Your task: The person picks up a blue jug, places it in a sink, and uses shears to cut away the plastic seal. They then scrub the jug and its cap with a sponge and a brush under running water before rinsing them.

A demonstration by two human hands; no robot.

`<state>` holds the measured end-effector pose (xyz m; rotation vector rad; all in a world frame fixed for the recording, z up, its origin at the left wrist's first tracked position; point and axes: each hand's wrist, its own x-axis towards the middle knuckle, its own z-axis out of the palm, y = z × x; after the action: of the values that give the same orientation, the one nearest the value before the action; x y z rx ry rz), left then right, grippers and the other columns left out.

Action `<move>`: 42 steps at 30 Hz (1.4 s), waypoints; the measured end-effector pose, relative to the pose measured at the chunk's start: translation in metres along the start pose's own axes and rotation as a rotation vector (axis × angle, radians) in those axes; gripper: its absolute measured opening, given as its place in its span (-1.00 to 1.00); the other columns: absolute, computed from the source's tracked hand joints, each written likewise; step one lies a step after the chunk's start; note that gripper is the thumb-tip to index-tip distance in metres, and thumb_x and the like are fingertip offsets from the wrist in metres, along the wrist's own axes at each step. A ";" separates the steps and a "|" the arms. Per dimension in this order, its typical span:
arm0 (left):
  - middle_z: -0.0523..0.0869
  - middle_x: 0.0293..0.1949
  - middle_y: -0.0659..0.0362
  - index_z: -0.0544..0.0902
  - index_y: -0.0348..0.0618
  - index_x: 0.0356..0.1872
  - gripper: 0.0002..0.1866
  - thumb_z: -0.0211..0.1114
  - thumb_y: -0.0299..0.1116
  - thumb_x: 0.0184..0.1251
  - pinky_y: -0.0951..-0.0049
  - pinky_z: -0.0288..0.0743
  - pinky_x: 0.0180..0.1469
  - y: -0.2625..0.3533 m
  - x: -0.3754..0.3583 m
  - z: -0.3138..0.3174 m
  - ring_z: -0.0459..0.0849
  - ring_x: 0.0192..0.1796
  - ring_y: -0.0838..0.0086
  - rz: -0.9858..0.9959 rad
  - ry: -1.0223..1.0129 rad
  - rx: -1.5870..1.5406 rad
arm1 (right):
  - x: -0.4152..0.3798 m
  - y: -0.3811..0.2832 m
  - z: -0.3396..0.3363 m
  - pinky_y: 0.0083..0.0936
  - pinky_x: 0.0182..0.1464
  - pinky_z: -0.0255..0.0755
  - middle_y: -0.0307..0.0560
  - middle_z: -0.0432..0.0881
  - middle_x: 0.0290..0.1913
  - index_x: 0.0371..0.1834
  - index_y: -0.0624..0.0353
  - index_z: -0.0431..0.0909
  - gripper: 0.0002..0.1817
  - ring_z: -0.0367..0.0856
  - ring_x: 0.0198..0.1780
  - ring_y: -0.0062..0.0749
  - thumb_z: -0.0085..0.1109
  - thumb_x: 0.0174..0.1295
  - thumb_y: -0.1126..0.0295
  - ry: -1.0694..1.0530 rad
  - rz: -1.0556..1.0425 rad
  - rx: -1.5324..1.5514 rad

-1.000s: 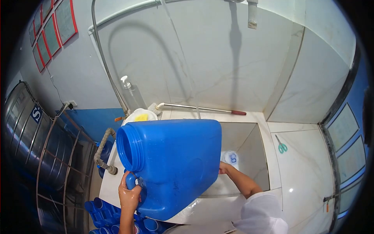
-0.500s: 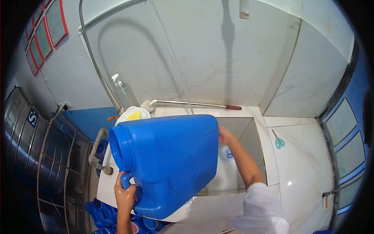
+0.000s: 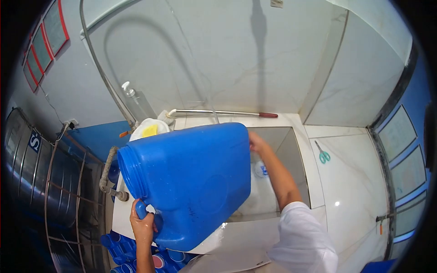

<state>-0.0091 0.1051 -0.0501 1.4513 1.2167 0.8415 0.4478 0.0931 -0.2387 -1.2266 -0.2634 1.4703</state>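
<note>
A large blue jerrycan (image 3: 195,177) lies tilted over the front left of the sink (image 3: 293,168), its uncapped mouth facing left. My left hand (image 3: 143,224) is wrapped round the handle beside the mouth. At the jerrycan's right end, my right hand (image 3: 256,142) touches its base near the upper corner, with the fingers partly hidden behind it. Below that hand, a small clear item with blue marks (image 3: 261,169) is in the sink.
A long rod with a red grip (image 3: 268,115) lies along the back ledge. At the back left are a yellow sponge (image 3: 149,130) and a pump bottle (image 3: 139,102). Teal scissors (image 3: 323,156) lie right. Blue containers (image 3: 120,248) stand below left; a pipe (image 3: 108,175) rises there.
The view has shifted slightly, so the surroundings and the jerrycan appear a little higher and further left. Both hands remain at the same places on the jerrycan.
</note>
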 end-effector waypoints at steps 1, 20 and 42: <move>0.52 -0.55 0.17 0.29 -0.30 0.24 -0.34 0.04 -0.61 -0.06 0.59 0.24 -0.78 0.000 -0.001 0.001 0.36 -0.78 0.61 0.007 0.038 -0.026 | -0.005 0.014 -0.002 -0.57 -0.58 0.47 -0.02 0.63 -0.26 -0.05 0.27 0.52 -0.64 0.60 -0.47 -0.43 0.01 0.25 0.21 -0.027 -0.006 0.028; 0.65 -0.44 -0.11 0.42 0.09 0.13 -0.43 0.23 -0.25 -0.04 0.01 0.44 -0.30 0.015 0.063 0.160 0.60 -0.37 -0.07 0.528 -0.653 0.822 | -0.100 -0.131 -0.037 -0.15 0.03 0.39 0.24 0.58 -0.14 -0.17 0.33 0.58 -0.70 0.52 -0.02 0.06 0.02 0.12 0.36 0.923 -0.883 -1.603; 0.69 -0.34 0.00 0.57 -0.23 -0.27 -0.77 0.16 -0.41 0.00 0.14 0.50 -0.24 -0.036 0.149 0.308 0.66 -0.28 0.09 0.944 -0.373 0.963 | 0.001 -0.089 0.102 -0.18 0.05 0.34 0.37 0.57 -0.16 -0.22 0.45 0.54 -0.45 0.53 -0.04 0.13 -0.29 0.30 0.11 0.134 -0.677 -1.662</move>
<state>0.3061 0.1671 -0.1716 2.9286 0.5827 0.4890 0.4213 0.1696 -0.1307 -2.1042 -1.8306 0.3135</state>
